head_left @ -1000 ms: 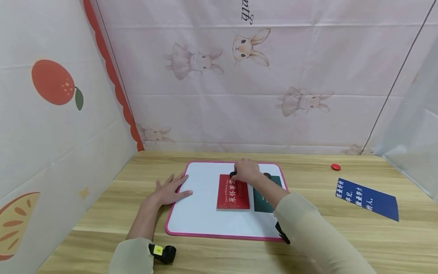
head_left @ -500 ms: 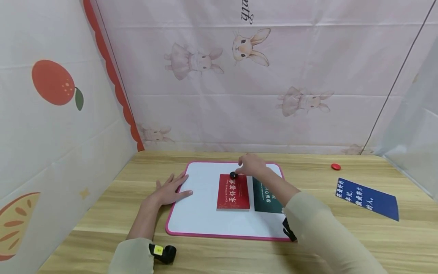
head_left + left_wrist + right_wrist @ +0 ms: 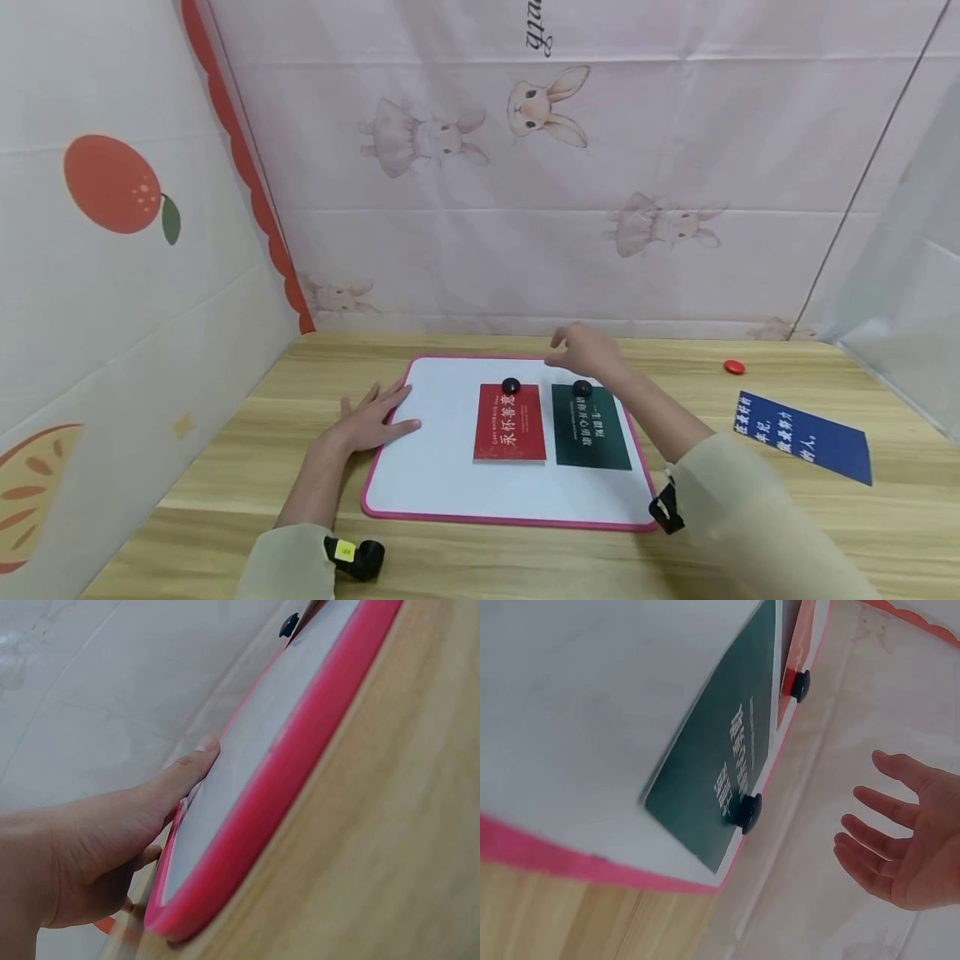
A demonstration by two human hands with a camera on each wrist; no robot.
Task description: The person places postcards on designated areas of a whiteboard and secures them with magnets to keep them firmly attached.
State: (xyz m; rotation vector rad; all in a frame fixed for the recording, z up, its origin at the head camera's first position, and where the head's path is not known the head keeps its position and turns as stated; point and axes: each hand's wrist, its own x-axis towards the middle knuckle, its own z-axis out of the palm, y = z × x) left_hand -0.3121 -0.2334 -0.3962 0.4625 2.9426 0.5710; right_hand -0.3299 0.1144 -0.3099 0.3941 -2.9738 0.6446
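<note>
A pink-framed whiteboard (image 3: 442, 483) lies flat on the wooden table. On it are a red card (image 3: 517, 433) and, to its right, a dark green card (image 3: 577, 442), both with white lettering. One black round magnet (image 3: 511, 386) sits at the red card's top edge; another black magnet (image 3: 582, 388) is at the green card's top. My left hand (image 3: 371, 421) rests on the board's left edge, fingers spread. Above the board's far edge hovers my right hand (image 3: 588, 350), holding nothing, its fingers loosely bent and apart in the right wrist view (image 3: 900, 832).
A blue card (image 3: 806, 437) with white lettering lies on the table right of the board. Behind it is a red round magnet (image 3: 734, 367). Printed curtains (image 3: 450, 267) stand at the table's back and sides.
My right hand has let go of the black magnet on the red card and moved up and right. The green card and its magnet now show fully. My left hand stays put.
</note>
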